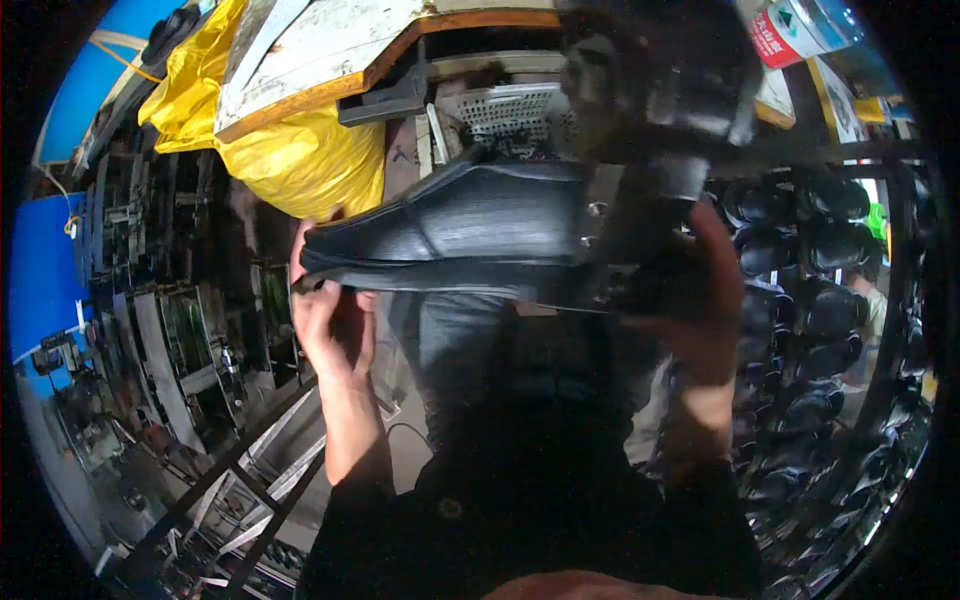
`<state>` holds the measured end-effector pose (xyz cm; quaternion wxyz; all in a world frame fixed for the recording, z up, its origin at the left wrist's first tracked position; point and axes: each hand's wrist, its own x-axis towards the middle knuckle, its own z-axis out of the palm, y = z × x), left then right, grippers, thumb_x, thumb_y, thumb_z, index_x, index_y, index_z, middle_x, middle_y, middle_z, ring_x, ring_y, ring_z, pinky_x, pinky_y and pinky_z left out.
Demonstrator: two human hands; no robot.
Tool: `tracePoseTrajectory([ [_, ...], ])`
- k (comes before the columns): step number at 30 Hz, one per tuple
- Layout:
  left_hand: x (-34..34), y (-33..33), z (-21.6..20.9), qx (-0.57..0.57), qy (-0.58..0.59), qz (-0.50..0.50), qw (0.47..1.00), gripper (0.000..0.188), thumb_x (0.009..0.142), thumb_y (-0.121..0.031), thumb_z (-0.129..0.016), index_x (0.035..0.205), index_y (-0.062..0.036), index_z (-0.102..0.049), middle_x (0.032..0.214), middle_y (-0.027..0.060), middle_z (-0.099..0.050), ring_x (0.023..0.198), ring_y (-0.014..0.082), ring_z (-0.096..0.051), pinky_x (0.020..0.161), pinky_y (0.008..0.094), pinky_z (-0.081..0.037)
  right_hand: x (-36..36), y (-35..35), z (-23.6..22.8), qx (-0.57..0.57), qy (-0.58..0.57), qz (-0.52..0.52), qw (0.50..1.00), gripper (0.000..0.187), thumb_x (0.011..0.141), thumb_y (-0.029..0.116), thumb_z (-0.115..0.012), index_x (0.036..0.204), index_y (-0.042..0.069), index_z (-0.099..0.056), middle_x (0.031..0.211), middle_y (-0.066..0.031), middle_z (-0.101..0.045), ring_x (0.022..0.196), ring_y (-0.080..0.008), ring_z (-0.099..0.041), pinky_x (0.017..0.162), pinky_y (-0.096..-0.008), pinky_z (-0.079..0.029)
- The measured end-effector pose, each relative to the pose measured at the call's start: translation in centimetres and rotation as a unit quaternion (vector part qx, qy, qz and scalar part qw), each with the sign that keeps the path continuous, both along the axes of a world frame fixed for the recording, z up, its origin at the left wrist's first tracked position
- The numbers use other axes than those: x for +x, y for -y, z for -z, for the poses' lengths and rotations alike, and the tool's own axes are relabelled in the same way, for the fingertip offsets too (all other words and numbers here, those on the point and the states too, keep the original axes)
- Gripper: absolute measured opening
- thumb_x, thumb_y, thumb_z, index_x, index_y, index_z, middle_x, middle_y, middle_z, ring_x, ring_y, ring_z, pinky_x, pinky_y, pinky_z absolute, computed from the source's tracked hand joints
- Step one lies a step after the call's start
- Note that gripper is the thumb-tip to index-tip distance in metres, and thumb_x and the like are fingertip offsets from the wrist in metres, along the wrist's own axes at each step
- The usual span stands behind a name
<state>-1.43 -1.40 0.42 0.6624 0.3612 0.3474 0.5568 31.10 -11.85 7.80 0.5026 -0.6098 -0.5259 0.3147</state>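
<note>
A crinkled yellow plastic sack (315, 165) is partly covered by a scuffed white tabletop (320, 60). The left hand (335, 325) grasps the tapered end of a smooth, glossy black shoe (480, 220) in front of the person's body; its long axis runs left to right, apparent toe leftward, sole facing the lower edge. Its right end sinks into shadow near a dark, studded band (597, 225). The right hand (712, 280) is blurred; I cannot tell its grip. Rounded, shiny black shapes (835, 305) stand beyond, hard to make out.
</note>
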Motion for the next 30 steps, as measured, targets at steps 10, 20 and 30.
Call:
tracePoseTrajectory([
  [10,7.6,0.5,-9.8,0.461,-0.493,0.12,0.728,0.093,0.071,-0.027,-0.083,0.149,-0.0028,-0.038,0.151,0.0218,-0.041,0.144,0.0432,-0.031,0.115,0.0648,-0.014,-0.3,-1.6,-1.8,0.05,0.207,-0.052,0.976,0.086,0.064,0.047,-0.086,0.138,0.014,-0.056,0.136,-0.0153,-0.055,0.128,-0.0343,-0.052,0.099,-0.0456,-0.039],
  [20,11.0,-0.8,-9.0,0.328,-0.42,0.244,0.81,0.088,0.059,-0.008,-0.084,0.14,-0.002,-0.047,0.135,0.0196,-0.051,0.127,0.0385,-0.05,0.107,0.0423,-0.04,-1.2,-2.3,-4.7,0.009,0.217,-0.112,0.97,0.082,0.062,0.034,-0.091,0.132,0.008,-0.058,0.138,-0.0212,-0.048,0.123,-0.0387,-0.054,0.1,-0.0446,-0.047],
  [30,11.9,2.0,-3.8,0.069,-0.074,0.249,0.963,0.092,0.059,0.002,-0.092,0.136,-0.0002,-0.042,0.127,0.0103,-0.059,0.117,0.0211,-0.059,0.101,0.0353,-0.047,-0.4,1.2,7.3,0.006,-0.142,-0.069,0.987,0.101,0.063,0.012,-0.091,0.148,0.005,-0.036,0.149,-0.0129,-0.038,0.133,-0.0272,-0.044,0.106,-0.0419,-0.043],
])
